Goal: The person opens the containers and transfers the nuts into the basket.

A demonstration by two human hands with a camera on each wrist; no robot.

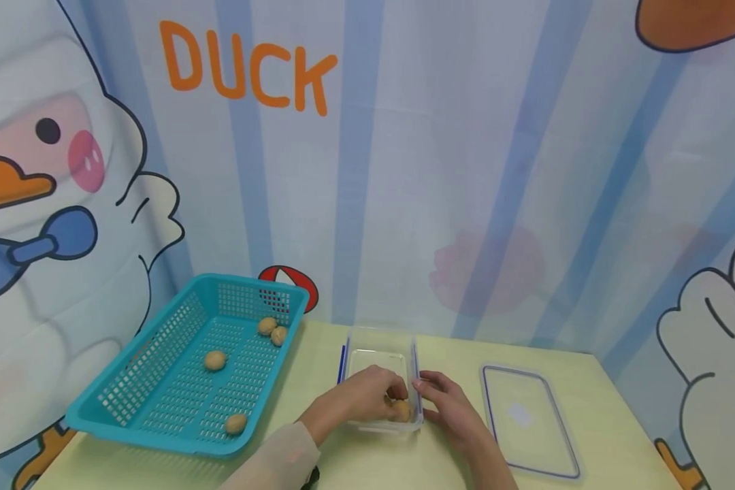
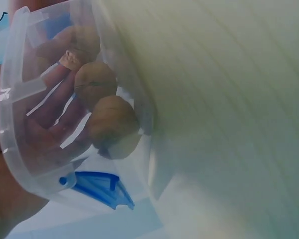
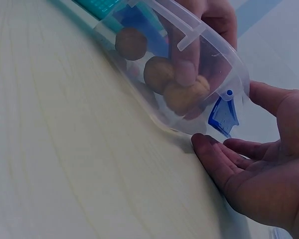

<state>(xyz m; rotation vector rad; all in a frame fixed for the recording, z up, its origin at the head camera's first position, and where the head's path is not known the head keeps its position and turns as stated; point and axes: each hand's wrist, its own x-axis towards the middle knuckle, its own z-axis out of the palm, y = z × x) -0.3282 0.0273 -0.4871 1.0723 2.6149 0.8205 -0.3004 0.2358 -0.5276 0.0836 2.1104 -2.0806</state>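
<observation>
A clear plastic box (image 1: pixel 382 428) with blue clips stands on the table. My left hand (image 1: pixel 367 395) reaches down into it from above. Its thumb and fingers grip a walnut (image 3: pixel 187 97) low at the near end of the box. Another walnut (image 3: pixel 159 73) touches that one, and a further walnut (image 3: pixel 130 43) lies a little apart in the box. At the right side my right hand (image 1: pixel 456 412) rests against the outer wall, thumb near the rim and fingers loosely extended beside a hanging blue clip (image 3: pixel 224 117). The left wrist view shows the left fingers through the clear wall.
A turquoise basket (image 1: pixel 159 442) at the left holds several walnuts, one walnut (image 1: pixel 215 361) near its middle. The box's lid (image 1: pixel 529 422) lies flat on the pale wooden table (image 1: pixel 441 469) at the right. Behind the table hangs a striped duck-print cloth (image 1: pixel 404 204).
</observation>
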